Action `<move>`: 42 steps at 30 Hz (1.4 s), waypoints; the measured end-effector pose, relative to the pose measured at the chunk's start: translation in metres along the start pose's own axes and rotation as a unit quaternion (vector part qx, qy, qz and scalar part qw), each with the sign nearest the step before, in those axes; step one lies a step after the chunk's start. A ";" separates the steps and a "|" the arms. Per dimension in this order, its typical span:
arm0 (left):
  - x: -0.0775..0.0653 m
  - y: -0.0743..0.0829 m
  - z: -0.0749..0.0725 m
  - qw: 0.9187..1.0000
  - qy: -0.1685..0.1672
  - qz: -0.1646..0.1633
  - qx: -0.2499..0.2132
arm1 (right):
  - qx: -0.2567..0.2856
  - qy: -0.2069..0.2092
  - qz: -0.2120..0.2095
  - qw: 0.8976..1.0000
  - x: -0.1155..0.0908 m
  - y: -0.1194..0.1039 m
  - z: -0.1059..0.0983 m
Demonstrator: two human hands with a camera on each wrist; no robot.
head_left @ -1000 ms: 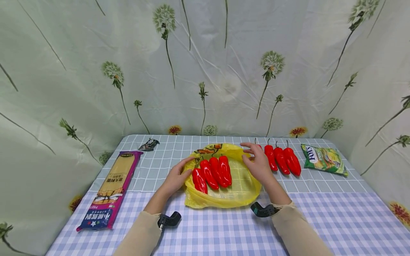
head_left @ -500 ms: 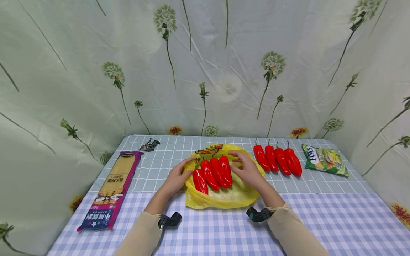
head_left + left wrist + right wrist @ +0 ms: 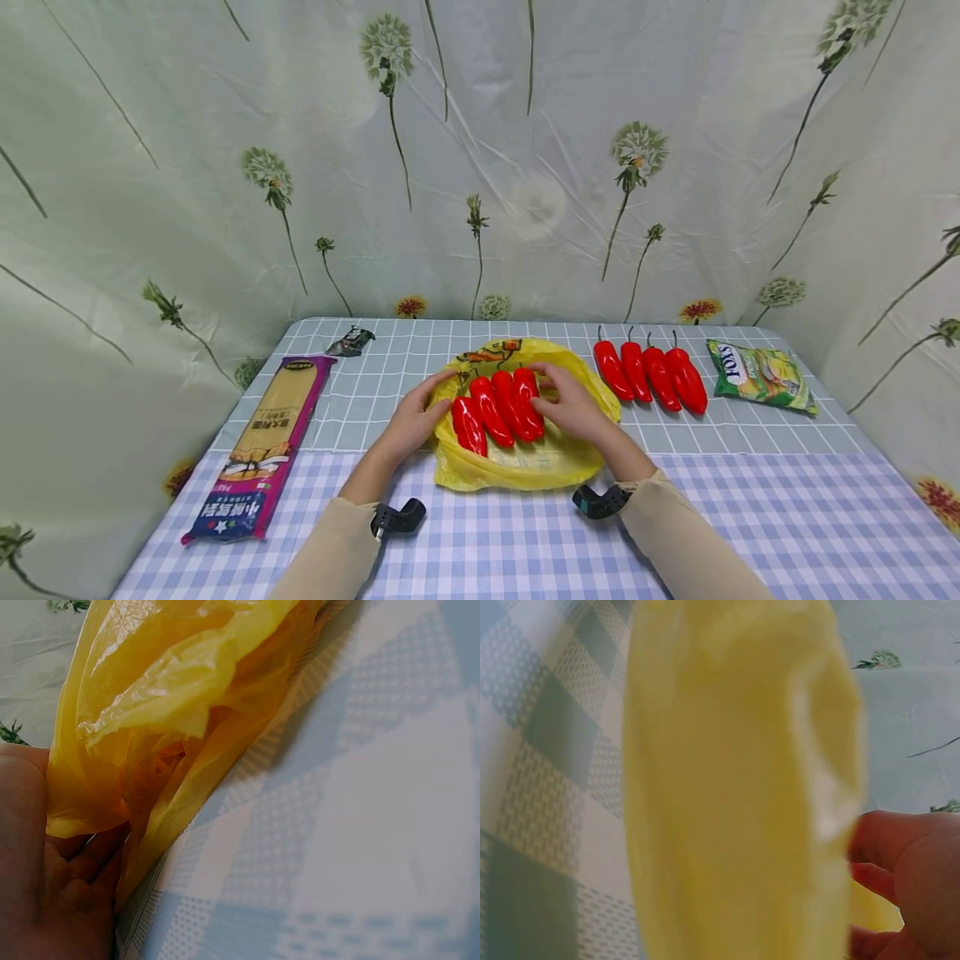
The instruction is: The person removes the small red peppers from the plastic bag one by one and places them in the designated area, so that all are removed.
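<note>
In the head view, a yellow plastic bag [image 3: 517,479] lies wide-mouthed on the table with several red chili peppers [image 3: 487,412] side by side in its left half. My left hand [image 3: 411,421] holds the bag's left rim, thumb over the edge; in the left wrist view the yellow film [image 3: 172,682] runs between thumb and fingers. My right hand [image 3: 573,404] reaches over the bag's right side, fingers loosely bent, with fingertips and thumb right at the rightmost pepper [image 3: 527,383]. In the right wrist view, the bag's side hides part of those fingers [image 3: 874,881].
Several more red peppers [image 3: 652,375] lie in a row at the back right, next to a green FOX'S packet [image 3: 761,375]. A long pasta pack [image 3: 262,442] lies at left, a small black wrapper [image 3: 350,340] behind it. A flowered curtain [image 3: 480,167] stands behind the table.
My right hand has moved left from the bag's right rim to the rightmost pepper in the bag, uncovering the row of peppers behind. My left hand has stayed in place.
</note>
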State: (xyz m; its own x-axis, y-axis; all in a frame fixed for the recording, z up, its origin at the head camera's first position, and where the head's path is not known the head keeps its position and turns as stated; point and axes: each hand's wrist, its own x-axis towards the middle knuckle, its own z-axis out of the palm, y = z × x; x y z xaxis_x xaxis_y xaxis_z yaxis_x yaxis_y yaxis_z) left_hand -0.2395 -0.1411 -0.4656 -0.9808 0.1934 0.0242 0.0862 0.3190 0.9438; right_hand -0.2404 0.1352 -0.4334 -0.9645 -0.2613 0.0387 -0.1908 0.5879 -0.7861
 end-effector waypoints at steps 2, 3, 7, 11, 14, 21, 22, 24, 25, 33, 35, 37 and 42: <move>0.000 -0.001 0.000 1.000 0.001 0.000 0.000 | -0.007 -0.003 0.001 1.000 0.000 0.000 0.001; 0.001 -0.001 0.000 1.000 0.001 0.000 0.000 | -0.011 -0.004 0.001 1.000 0.000 0.000 0.001; 0.001 -0.001 0.001 1.000 0.001 -0.002 0.003 | -0.022 -0.008 0.006 1.000 0.000 0.001 0.003; 0.001 0.000 0.000 1.000 -0.002 -0.003 0.006 | -0.026 -0.011 0.008 1.000 -0.001 0.002 0.004; 0.001 0.001 -0.001 1.000 -0.006 0.000 0.005 | -0.028 -0.015 0.008 0.999 -0.001 0.002 0.004; 0.001 0.001 -0.001 1.000 -0.007 -0.002 0.000 | -0.029 -0.021 0.006 0.999 -0.004 0.002 0.005; 0.002 0.000 0.000 1.000 -0.007 -0.002 0.000 | -0.028 -0.022 0.005 0.999 -0.004 0.002 0.005; 0.002 -0.001 0.000 1.000 -0.006 0.000 0.002 | -0.028 -0.021 0.008 0.999 -0.005 0.003 0.004; 0.002 -0.001 0.000 1.000 -0.006 0.001 0.002 | -0.027 -0.020 0.008 0.999 -0.005 0.003 0.004; 0.002 -0.002 0.000 1.000 -0.006 0.002 0.007 | -0.052 0.013 0.010 0.998 -0.008 0.000 0.005; 0.001 -0.002 0.000 1.000 -0.005 0.002 0.008 | -0.063 0.024 0.004 0.998 -0.010 -0.001 0.004; 0.001 -0.002 0.000 1.000 -0.006 0.003 0.007 | -0.072 0.032 -0.005 0.997 -0.011 -0.003 0.003; 0.001 -0.002 -0.001 1.000 -0.005 0.004 0.006 | -0.068 0.031 0.002 0.997 -0.015 -0.006 0.001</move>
State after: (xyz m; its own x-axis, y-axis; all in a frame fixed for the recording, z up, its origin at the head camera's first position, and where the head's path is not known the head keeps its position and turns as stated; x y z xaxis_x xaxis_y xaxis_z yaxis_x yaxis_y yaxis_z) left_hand -0.2408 -0.1426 -0.4673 -0.9782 0.2054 0.0291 0.0969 0.3286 0.9395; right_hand -0.2249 0.1345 -0.4298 -0.9739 -0.2129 0.0780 -0.2062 0.6886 -0.6952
